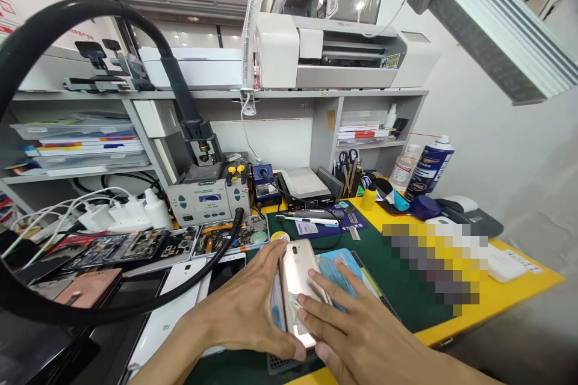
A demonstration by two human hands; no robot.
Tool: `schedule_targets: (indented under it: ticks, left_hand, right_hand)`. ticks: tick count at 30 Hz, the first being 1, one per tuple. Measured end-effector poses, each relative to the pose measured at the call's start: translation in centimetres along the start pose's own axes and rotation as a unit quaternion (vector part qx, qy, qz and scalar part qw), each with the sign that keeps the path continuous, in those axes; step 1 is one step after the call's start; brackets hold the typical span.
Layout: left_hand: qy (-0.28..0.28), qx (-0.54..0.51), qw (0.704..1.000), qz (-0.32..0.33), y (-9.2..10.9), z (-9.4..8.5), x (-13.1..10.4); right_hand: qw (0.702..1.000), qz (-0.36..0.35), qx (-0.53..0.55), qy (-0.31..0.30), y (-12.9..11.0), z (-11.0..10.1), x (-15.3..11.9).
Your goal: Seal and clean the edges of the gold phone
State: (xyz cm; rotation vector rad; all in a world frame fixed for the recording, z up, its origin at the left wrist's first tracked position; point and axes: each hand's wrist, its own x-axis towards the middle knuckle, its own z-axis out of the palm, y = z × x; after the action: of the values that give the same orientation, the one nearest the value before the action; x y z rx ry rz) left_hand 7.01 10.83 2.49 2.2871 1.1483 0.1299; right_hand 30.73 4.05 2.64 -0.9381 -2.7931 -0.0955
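Observation:
A rose-gold smartphone (298,267) is tilted up on the bench with its back and camera facing me. My left hand (246,304) grips it along the left edge, thumb near the bottom and fingers at the top. Fingers of my right hand (347,319) press a small crumpled white cloth (293,311) against the lower part of the phone's back. Behind the phone and my right fingers lies a light blue item (345,261), partly covered. A black perforated pad (286,363) shows below the phone on the green mat (404,289).
A thick black hose (90,6) loops around the left side from a hot-air station (201,200). Loose parts fill a tray (232,234). A white phone (169,307) lies left. A toothbrush (311,221), yellow bottle (369,197) and spray can (428,167) stand or lie beyond.

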Motion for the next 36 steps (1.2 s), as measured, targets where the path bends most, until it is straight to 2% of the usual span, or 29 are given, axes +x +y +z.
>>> schedule_targets:
  ticks: [7, 11, 16, 25, 32, 36]
  left_hand:
    - [0.010, -0.013, 1.000, -0.007, -0.3, 0.3, 0.0]
    - [0.010, -0.009, 1.000, -0.008, -0.4, 0.4, 0.1]
    - [0.021, -0.021, 1.000, 0.004, -0.6, 0.4, 0.1]
    - [-0.005, -0.006, 1.000, -0.008, -0.2, 0.3, 0.1]
    - [-0.009, -0.010, 1.000, -0.021, 0.0, 0.3, 0.2]
    - [-0.017, -0.014, 0.999, -0.026, 0.2, 0.1, 0.2]
  right_hand:
    - [0.999, 0.041, 0.027, 0.021, 0.7, -0.5, -1.7]
    - [0.998, 0.053, 0.036, -0.009, 1.0, -1.0, -2.3]
    - [0.998, 0.053, 0.040, -0.010, 1.1, -1.1, -2.2]
    - [0.993, 0.100, 0.059, -0.033, 2.3, -0.7, -0.7]
    - [0.994, 0.097, 0.033, 0.027, 4.4, 1.0, 1.5]
    - [0.995, 0.096, 0.018, 0.034, 5.1, 1.4, 2.4]
